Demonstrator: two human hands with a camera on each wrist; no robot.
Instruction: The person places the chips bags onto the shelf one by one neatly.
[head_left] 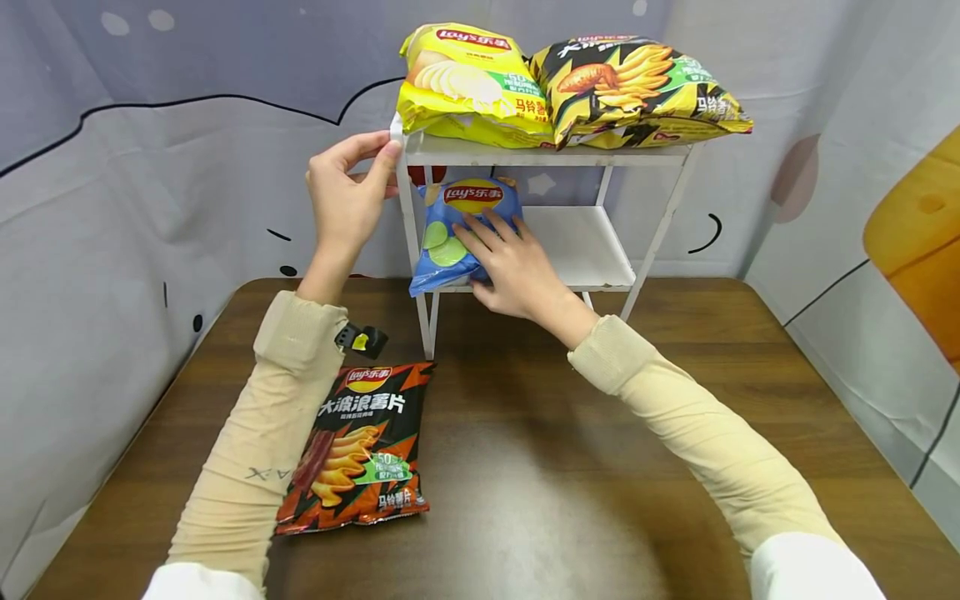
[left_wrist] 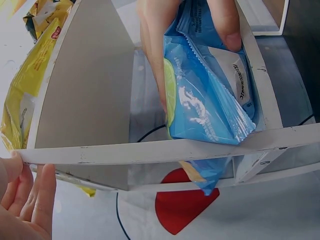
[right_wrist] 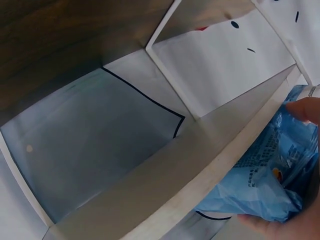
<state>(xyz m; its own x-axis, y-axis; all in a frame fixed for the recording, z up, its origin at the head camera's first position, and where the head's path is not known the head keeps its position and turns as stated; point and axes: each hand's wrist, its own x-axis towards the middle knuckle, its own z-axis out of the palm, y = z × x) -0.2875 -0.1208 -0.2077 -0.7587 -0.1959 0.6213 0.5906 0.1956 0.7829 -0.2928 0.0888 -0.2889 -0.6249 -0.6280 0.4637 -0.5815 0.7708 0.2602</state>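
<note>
A blue bag of Lay's potato chips (head_left: 447, 247) leans, slightly tilted, at the left end of the white rack's lower shelf (head_left: 581, 237). My right hand (head_left: 519, 268) grips it, fingers spread over its front and the thumb low; in the right wrist view the crinkled blue bag (right_wrist: 255, 192) sits between thumb and fingers. At the rack's upper left corner, my left hand (head_left: 347, 198) pinches the white frame. The left wrist view shows that left hand (left_wrist: 25, 200) on the frame bar (left_wrist: 110, 154), with the blue bag's side beyond.
On the top shelf lie a yellow chip bag (head_left: 472, 87) and a black-and-yellow chip bag (head_left: 637, 92), side by side. A black-and-orange chip bag (head_left: 360, 450) lies flat on the wooden table (head_left: 562, 483), partly behind the left forearm. A patterned curtain (head_left: 187, 183) hangs behind.
</note>
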